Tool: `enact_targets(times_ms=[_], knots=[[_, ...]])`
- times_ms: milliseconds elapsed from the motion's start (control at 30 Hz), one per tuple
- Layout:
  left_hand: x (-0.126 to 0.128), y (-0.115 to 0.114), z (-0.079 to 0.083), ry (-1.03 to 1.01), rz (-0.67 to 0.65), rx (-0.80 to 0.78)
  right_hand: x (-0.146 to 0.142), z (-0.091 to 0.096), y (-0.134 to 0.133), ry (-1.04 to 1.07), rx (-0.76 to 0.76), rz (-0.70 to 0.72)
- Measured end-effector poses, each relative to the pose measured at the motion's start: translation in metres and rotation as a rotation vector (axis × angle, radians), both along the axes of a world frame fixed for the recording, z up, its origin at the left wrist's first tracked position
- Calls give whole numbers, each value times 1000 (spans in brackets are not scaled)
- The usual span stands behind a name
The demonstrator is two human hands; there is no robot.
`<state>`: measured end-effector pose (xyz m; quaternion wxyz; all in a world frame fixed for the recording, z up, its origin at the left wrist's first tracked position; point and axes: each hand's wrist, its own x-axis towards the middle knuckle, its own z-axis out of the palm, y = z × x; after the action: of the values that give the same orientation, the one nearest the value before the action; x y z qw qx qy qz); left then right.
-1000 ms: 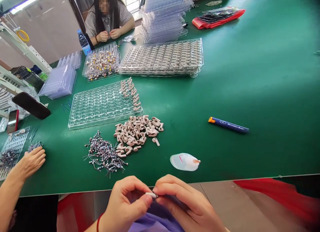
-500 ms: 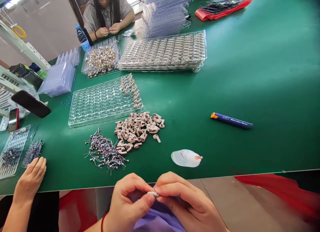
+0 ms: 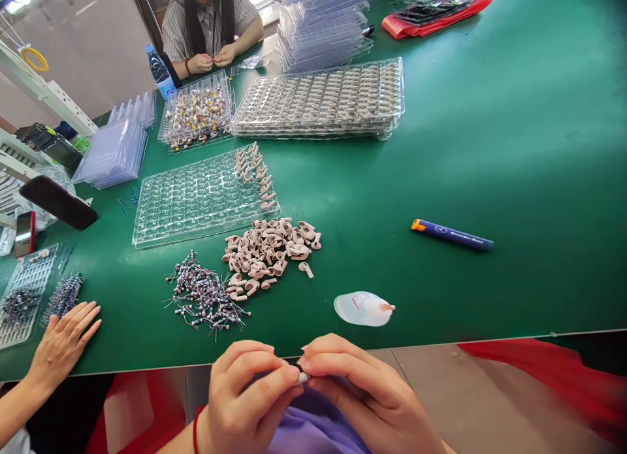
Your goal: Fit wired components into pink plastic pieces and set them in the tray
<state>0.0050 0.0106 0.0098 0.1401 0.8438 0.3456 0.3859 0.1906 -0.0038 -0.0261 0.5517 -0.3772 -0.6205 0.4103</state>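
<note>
One small pale piece [image 3: 304, 378] sits, in the head view, between the left hand [image 3: 247, 398] and the right hand [image 3: 360, 395], just off the near edge of the green surface [image 3: 514, 147]; the fingers [image 3: 267, 389] of both hands pinch it and partly hide it; a red band [image 3: 196, 428] circles the left wrist, and purple cloth [image 3: 318, 433] shows below; on the surface beyond lie a pile of wired parts [image 3: 206, 294] and, beside it, a heap of beige shells [image 3: 264, 251], with a single shell [image 3: 306, 269] near its right side; farther right are a translucent container [image 3: 362, 308] with an orange-brown tip and a dark blue stick [image 3: 455, 236] with an orange end; behind the heap, a clear tray [image 3: 186, 196] holds shells at its right end; at the left, a co-worker's hand [image 3: 63, 343] lies just beside a bundle of wired parts [image 3: 63, 294]; across the surface, another person [image 3: 213, 32] brings both hands together.
</note>
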Motion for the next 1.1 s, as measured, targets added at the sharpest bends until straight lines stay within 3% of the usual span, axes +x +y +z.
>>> enact_targets(times_ms=[100,233,300,500,667,867,1100], knots=[[-2,-1,-3,68,19,52,3,-4,-7,-59,17,-79],[-9,3,-18,160,89,138,15,-14,-10,-108,85,-631],[-12,6,-27,207,119,175,23,-20,-4,-93,57,-737],[-18,9,-42,348,150,227,32,-34,8,-466,-197,-549],[-19,7,-45,364,162,201,32,-35,-3,-530,-80,-476],[-17,7,-45,334,156,182,29,-39,-24,-464,-58,-341],[-17,6,-47,334,158,170,34,-34,-25,-416,21,-153]])
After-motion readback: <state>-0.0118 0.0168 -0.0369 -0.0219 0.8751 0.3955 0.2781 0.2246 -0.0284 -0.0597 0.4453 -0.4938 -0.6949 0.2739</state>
